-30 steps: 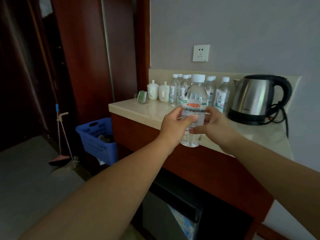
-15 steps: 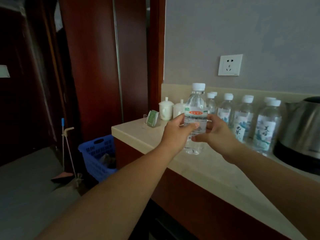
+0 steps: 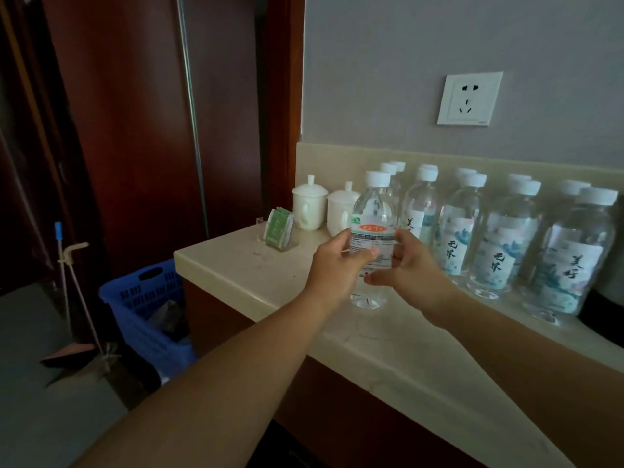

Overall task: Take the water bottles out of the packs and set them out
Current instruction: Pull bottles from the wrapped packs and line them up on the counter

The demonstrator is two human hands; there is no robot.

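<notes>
Grips one water bottle [image 3: 373, 228] upright with both hands, above the front part of the pale stone counter [image 3: 236, 268]. Wraps the left hand [image 3: 332, 273] round the bottle's left side at label height, thumb laid across the front of the label. Clamps the right hand [image 3: 415, 275] on the bottle's right side, fingers curled behind it, thumb pointing left below the label. Shows a white cap, a clear body and a white label with an orange oval mark. Sits with the base at or just above the counter surface; cannot confirm contact from this angle.

Stands at the left end of the set-out bottles [image 3: 494, 241], slightly in front of them. Arranged two deep along the low backsplash, all upright, white-capped, with blue-green labels bearing dark characters. Ends at the right beside a dark rounded object [image 3: 604, 312], cut off by the frame edge.

Further left on the counter, toward the corner:
- two white lidded cups [image 3: 309, 207], side by side, against the backsplash;
- a clear holder of green sachets [image 3: 278, 229], just in front of the cups, well apart from the held bottle.

On the grey wall above the bottles: a white socket [image 3: 469, 97].

On the floor, left of the counter: a blue plastic basket [image 3: 148, 298] with dark contents, touching the cabinet side. Beside it, a long-handled dustpan [image 3: 76, 298] against the dark red wood panelling.
</notes>
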